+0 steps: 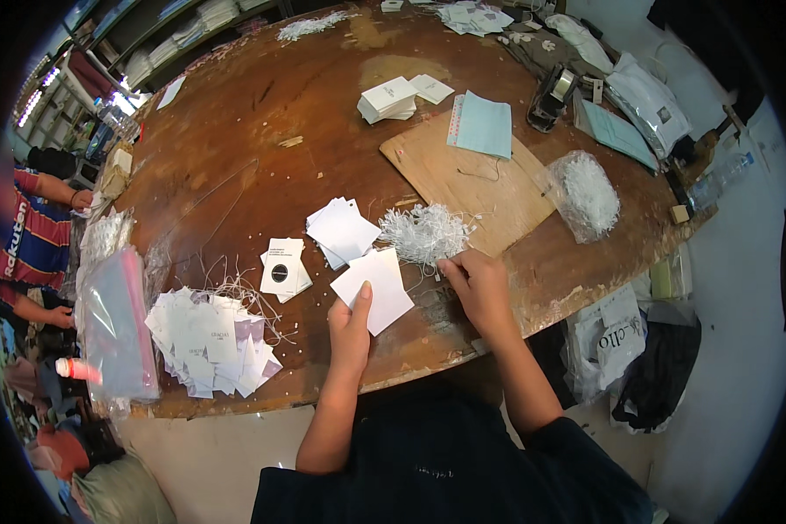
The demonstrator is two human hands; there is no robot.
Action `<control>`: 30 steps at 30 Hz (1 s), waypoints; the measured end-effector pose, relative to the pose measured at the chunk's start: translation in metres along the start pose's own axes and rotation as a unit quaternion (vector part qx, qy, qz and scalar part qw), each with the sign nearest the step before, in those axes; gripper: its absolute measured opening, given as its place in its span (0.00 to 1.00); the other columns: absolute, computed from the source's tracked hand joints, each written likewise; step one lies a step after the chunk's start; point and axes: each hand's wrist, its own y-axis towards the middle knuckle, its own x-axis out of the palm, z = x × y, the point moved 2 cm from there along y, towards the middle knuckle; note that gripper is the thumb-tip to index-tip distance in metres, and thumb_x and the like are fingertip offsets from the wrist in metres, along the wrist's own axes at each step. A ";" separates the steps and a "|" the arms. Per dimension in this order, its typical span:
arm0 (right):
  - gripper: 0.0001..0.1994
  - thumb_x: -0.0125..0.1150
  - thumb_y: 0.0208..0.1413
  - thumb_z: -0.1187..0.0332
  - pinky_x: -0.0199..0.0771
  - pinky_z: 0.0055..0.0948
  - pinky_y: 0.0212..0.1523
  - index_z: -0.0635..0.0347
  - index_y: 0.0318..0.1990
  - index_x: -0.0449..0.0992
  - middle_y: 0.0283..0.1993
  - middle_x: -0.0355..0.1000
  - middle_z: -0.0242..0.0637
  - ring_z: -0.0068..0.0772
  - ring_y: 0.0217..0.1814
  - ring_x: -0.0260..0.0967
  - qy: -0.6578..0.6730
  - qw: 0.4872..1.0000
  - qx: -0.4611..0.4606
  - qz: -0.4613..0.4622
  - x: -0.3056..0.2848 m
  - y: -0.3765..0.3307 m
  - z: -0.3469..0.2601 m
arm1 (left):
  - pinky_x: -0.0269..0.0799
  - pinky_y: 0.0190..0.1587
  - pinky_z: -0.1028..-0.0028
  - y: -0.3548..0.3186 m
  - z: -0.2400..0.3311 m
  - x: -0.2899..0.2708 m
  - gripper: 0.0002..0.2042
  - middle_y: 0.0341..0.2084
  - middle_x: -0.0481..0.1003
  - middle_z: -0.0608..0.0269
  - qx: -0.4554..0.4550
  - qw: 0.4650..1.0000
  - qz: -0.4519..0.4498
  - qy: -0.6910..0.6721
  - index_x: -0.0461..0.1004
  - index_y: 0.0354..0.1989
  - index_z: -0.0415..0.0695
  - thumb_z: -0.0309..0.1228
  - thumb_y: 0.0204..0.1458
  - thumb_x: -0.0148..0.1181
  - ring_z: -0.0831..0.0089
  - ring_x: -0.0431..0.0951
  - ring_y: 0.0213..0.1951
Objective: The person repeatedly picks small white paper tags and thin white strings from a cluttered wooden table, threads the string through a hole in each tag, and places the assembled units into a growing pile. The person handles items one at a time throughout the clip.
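My left hand [349, 336] grips white square tags [377, 293] near the table's front edge, its thumb flat on the top one. My right hand [479, 288] is at the near right edge of a tangled heap of white tag strings [424, 234]. Its thumb and index finger are pinched together; whatever is between them is too small to make out. Just beyond my left hand lies a loose stack of blank white tags [341, 229]. To its left sit printed cards [285, 269], the top one bearing a black oval.
Strung tags [205, 341] are heaped at the front left, beside clear plastic bags [118, 323]. A wooden board [463, 188] bears a pale blue sheet [485, 125]. Further right are a bag of strings [585, 196] and a tape dispenser [550, 98]. Another person [35, 231] stands at the left.
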 end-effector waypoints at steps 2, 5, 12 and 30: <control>0.14 0.66 0.60 0.66 0.65 0.37 0.28 0.67 0.27 0.75 0.23 0.71 0.44 0.41 0.24 0.66 -0.001 1.000 0.024 0.005 -0.002 0.004 0.001 | 0.70 0.50 0.75 0.001 -0.001 -0.001 0.19 0.47 0.78 0.63 -0.026 1.000 0.003 -0.012 0.74 0.56 0.33 0.37 0.68 0.55 0.80 0.75 0.47; 0.17 0.62 0.65 0.64 0.59 0.32 0.25 0.66 0.25 0.72 0.19 0.66 0.34 0.27 0.21 0.58 0.131 0.989 0.074 0.019 -0.006 0.011 0.001 | 0.70 0.50 0.76 0.005 -0.001 -0.001 0.19 0.46 0.78 0.63 0.007 1.000 -0.002 -0.002 0.74 0.56 0.33 0.38 0.67 0.56 0.80 0.76 0.47; 0.13 0.56 0.69 0.65 0.63 0.21 0.27 0.68 0.41 0.79 0.21 0.65 0.26 0.18 0.24 0.63 0.390 0.901 0.188 -0.007 -0.016 0.008 -0.014 | 0.71 0.49 0.76 0.005 -0.005 -0.003 0.19 0.44 0.79 0.63 -0.012 1.000 0.005 -0.006 0.75 0.54 0.33 0.38 0.67 0.56 0.80 0.76 0.44; 0.14 0.59 0.67 0.66 0.59 0.20 0.26 0.59 0.28 0.71 0.22 0.64 0.24 0.14 0.24 0.59 0.370 0.914 0.168 0.007 -0.024 0.032 -0.001 | 0.71 0.47 0.76 0.006 -0.006 -0.003 0.18 0.43 0.79 0.64 -0.012 1.000 -0.013 -0.016 0.76 0.53 0.33 0.37 0.67 0.56 0.81 0.76 0.43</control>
